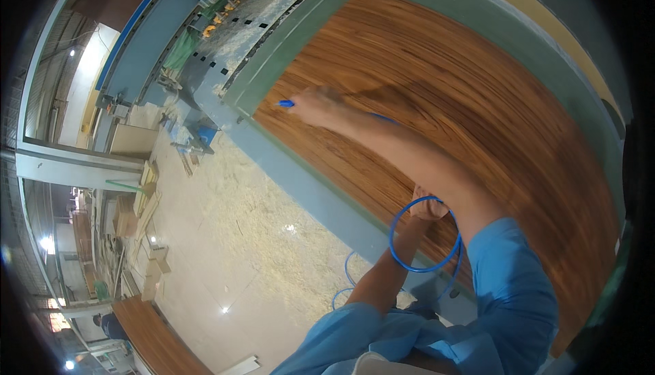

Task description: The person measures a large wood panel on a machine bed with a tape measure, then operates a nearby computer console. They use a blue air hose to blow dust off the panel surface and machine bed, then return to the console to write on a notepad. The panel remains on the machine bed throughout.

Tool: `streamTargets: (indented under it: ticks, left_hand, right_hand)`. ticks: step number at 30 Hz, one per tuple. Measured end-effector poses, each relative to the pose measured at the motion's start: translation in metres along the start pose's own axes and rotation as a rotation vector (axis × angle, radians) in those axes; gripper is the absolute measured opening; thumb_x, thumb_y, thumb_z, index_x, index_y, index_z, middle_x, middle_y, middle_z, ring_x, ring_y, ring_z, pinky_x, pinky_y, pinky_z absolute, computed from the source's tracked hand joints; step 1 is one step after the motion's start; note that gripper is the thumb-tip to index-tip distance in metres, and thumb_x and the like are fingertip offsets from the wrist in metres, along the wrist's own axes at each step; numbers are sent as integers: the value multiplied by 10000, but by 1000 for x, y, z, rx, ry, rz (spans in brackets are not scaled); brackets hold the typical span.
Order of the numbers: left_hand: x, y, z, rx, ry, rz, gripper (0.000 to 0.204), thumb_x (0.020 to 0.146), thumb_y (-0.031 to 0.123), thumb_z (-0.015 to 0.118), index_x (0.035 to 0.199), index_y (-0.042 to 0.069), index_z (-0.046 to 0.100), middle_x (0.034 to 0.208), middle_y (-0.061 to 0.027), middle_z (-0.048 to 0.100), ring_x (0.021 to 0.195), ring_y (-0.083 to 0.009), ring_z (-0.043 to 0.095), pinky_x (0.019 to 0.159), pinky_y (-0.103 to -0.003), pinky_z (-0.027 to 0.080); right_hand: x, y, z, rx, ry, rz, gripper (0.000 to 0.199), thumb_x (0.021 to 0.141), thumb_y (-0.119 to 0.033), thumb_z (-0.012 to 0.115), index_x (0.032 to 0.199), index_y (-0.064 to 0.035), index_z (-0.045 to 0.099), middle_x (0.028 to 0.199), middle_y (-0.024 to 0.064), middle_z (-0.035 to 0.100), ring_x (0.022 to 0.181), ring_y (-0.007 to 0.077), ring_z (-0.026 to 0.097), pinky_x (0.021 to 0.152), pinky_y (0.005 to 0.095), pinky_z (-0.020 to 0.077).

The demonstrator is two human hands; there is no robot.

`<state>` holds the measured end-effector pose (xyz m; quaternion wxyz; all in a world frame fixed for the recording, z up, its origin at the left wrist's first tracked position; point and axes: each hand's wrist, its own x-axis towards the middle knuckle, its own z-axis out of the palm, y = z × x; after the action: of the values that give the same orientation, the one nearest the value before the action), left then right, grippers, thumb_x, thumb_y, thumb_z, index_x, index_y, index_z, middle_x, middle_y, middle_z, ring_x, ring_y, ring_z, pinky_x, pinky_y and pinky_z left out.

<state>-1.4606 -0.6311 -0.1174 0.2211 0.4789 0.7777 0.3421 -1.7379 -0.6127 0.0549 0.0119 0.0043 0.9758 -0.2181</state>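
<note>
My right hand (pixel 315 104) reaches far out over a big brown wood-grain panel (pixel 437 95) and is closed on a blue nozzle (pixel 286 103) whose tip points at the panel's left edge. A thin blue hose (pixel 402 260) runs back along my right arm and makes a loop near my chest. My left hand (pixel 428 206) rests on the panel's near edge inside that loop, mostly hidden behind my right arm; its fingers cannot be made out. Both sleeves are light blue.
The panel lies on a grey-green machine table (pixel 300 177). Sawdust covers the concrete floor (pixel 259 238) to the left. Machinery (pixel 205 7) stands at the back, stacks of boards (pixel 147 191) at the left, another wood panel (pixel 157 337) at lower left with a person beside it.
</note>
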Motion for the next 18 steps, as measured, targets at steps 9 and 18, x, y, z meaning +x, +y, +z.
streamTargets:
  ticks: [9,18]
  left_hand:
    - [-3,8,8,73,26,33,592,891,349,637,1432,115,579,1480,-143,575,1451,-334,455,1244,-523,265]
    - [-16,2,6,160,93,61,589,889,344,640,1432,124,582,1478,-142,581,1447,-335,462,1240,-524,273]
  right_hand:
    - [47,-53,33,-281,38,-59,278,923,-135,661,1181,-55,727,1010,84,771,1012,279,749,636,455,580]
    - [49,9,7,-415,284,244,297,882,-130,698,1164,-38,689,921,77,766,856,279,756,501,479,516]
